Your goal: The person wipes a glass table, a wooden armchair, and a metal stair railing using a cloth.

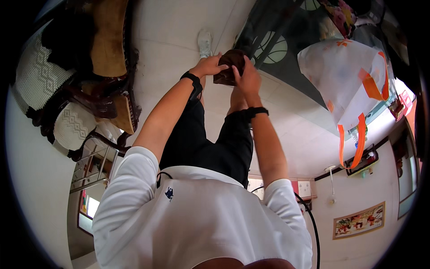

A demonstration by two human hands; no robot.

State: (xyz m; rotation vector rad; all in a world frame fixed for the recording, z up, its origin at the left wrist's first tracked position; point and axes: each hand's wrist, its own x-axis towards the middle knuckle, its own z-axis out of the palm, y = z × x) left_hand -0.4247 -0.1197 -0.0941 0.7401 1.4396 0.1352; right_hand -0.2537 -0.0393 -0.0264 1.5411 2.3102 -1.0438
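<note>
In front of my legs, both hands hold a dark brown, soft, slightly shiny piece (229, 60); it looks like a pouch or folded cloth, but its exact kind is not plain. My left hand (208, 67) grips its left edge, with the thumb lying across the front. On the opposite edge, my right hand (249, 80) has its thumb on the near face and its fingers behind, partly hidden. Black bands circle both wrists.
Carved dark wooden chairs (101, 101) with white patterned covers (69, 125) stand at the left. On the right is a dark glass-topped table (280, 62) bearing a translucent white bag (336, 76) with orange handles. A white shoe (204, 42) rests on the pale tiled floor (170, 31).
</note>
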